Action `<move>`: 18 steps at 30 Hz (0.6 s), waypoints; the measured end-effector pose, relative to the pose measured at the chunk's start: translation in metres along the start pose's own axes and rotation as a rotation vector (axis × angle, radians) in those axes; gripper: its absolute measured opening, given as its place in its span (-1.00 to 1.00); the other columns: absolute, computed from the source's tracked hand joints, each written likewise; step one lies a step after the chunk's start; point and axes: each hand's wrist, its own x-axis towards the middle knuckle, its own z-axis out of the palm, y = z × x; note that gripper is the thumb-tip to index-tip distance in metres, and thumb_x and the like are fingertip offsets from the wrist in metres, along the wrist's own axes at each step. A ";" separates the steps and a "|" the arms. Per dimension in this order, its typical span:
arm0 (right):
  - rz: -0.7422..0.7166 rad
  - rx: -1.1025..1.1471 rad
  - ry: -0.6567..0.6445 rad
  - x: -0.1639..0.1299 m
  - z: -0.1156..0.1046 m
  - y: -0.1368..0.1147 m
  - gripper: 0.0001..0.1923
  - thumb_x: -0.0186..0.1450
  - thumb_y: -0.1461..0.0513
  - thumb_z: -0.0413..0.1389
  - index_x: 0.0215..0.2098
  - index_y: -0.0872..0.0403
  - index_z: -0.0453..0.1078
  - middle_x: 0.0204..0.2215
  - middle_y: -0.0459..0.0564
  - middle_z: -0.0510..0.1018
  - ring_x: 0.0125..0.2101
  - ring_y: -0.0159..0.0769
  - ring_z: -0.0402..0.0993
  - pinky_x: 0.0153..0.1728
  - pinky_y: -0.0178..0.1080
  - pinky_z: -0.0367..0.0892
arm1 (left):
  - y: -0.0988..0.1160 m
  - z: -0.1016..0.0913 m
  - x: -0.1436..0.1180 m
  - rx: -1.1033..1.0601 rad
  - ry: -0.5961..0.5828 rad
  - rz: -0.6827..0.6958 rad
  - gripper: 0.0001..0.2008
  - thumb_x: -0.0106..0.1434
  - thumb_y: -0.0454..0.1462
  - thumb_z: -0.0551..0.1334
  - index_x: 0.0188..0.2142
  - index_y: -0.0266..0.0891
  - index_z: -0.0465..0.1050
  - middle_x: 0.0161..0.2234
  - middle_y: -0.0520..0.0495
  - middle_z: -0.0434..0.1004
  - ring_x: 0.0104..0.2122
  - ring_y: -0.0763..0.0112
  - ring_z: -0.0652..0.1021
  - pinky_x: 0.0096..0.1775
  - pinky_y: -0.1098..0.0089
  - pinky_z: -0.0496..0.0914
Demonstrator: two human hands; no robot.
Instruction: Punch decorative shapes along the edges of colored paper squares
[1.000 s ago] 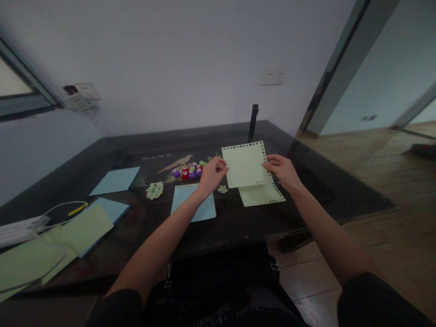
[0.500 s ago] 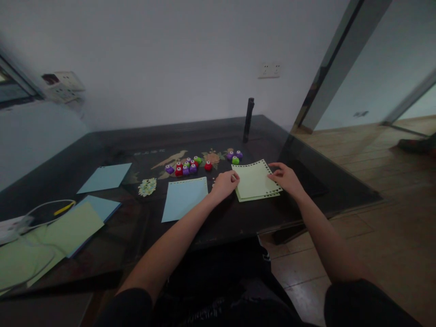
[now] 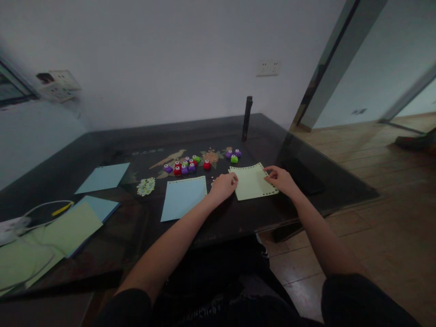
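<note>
A pale green sheet of paper [image 3: 252,181] with rows of punched holes along its edges lies before me on the dark table. My left hand [image 3: 225,185] has its fingers pinched on the sheet's left edge. At the right edge, the thumb and fingers of my right hand [image 3: 281,179] close on the paper. Left of these sheets is a light blue sheet [image 3: 184,197], its top edge punched too; my left forearm covers its lower right corner.
Small red, purple and green pieces with white round tops [image 3: 184,169] cluster behind the blue sheet. A black upright post [image 3: 247,119] stands at the back. More blue paper [image 3: 102,177], green paper [image 3: 73,227], a white cable and a flower-shaped pile [image 3: 146,186] are leftward.
The green sheet has come down over the one beneath, whose lower edge showed before and is now covered. Both hands have stayed at its sides.
</note>
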 end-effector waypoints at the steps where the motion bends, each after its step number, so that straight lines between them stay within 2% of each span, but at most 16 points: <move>1: 0.000 -0.009 0.000 0.000 0.000 -0.001 -0.66 0.07 0.24 0.14 -0.16 0.13 0.42 -0.58 -0.14 0.39 -0.56 -0.39 0.30 -0.48 -0.31 0.21 | 0.001 0.000 -0.001 0.021 -0.008 -0.001 -0.82 0.20 -0.31 0.13 -0.22 -0.16 0.45 -0.34 -0.06 0.58 -0.31 0.33 0.55 -0.25 0.39 0.38; 10: -0.011 -0.118 0.004 -0.001 0.000 -0.003 -0.73 0.07 0.26 0.14 -0.23 0.12 0.46 -0.54 -0.11 0.39 -0.53 -0.37 0.30 -0.44 -0.30 0.23 | 0.004 0.000 -0.005 0.156 -0.034 0.036 -0.79 0.21 -0.28 0.11 -0.16 -0.16 0.39 -0.26 -0.11 0.54 -0.27 0.27 0.54 -0.27 0.36 0.37; 18: -0.051 -0.165 0.108 -0.002 0.002 0.001 -0.78 0.07 0.29 0.15 -0.27 0.10 0.48 -0.41 -0.02 0.50 -0.46 -0.33 0.35 -0.34 -0.26 0.28 | 0.003 0.001 -0.005 0.173 -0.033 0.047 -0.79 0.22 -0.27 0.09 -0.15 -0.16 0.37 -0.23 -0.11 0.53 -0.27 0.28 0.53 -0.28 0.35 0.37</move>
